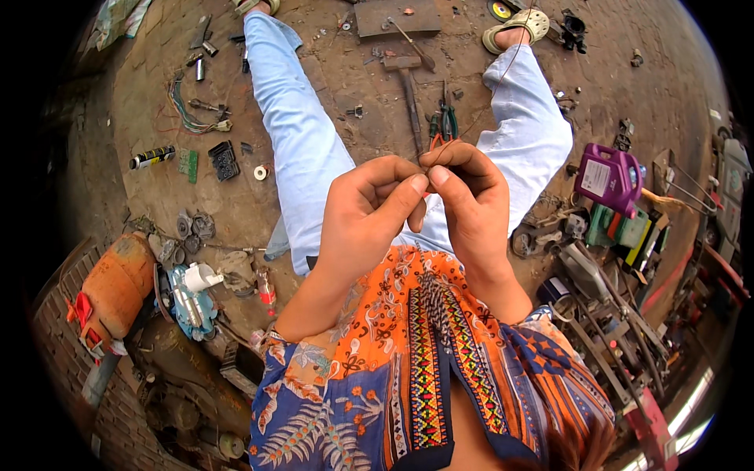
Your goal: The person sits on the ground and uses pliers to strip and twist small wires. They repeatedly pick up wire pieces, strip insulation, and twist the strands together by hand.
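Note:
Both hands meet in front of my chest, fingertips nearly touching. My left hand is closed, its thumb pressed against the bent fingers. Opposite it, my right hand pinches between thumb and forefinger. A thin copper-coloured wire runs from the pinched fingertips up and to the right, past my right shin. Its end between the fingers is mostly hidden. Just beyond the hands, pliers with dark and orange handles and a hammer lie on the ground between my legs.
A metal block lies between my feet. Left are a wire harness, spray can, tape roll and orange gas cylinder. A purple jug and piled metal parts stand right.

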A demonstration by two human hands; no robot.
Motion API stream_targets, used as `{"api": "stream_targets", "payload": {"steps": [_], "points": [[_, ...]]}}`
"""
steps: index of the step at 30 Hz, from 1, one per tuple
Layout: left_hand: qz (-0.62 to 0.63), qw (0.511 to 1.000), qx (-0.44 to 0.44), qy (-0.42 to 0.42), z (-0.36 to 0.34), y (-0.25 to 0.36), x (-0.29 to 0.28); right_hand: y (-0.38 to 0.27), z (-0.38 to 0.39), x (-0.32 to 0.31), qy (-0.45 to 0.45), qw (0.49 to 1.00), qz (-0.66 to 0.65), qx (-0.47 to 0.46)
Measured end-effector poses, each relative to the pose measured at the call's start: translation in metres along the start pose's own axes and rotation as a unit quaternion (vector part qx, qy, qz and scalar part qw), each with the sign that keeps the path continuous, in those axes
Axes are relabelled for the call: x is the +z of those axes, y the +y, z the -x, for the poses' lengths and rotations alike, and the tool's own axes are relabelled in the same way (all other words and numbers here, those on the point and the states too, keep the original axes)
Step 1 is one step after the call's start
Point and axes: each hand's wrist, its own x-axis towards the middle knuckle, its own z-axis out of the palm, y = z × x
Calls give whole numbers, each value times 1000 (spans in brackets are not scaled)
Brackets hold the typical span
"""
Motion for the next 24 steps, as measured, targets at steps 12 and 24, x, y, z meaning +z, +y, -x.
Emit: {"api": "stream_targets", "payload": {"steps": [12, 24], "points": [[-36, 999, -2, 8, 0, 1, 0, 2, 0, 1, 24, 999, -6, 22], [-144, 986, 39, 79, 5, -8, 7, 11, -3, 3, 45, 998, -26, -25]]}}
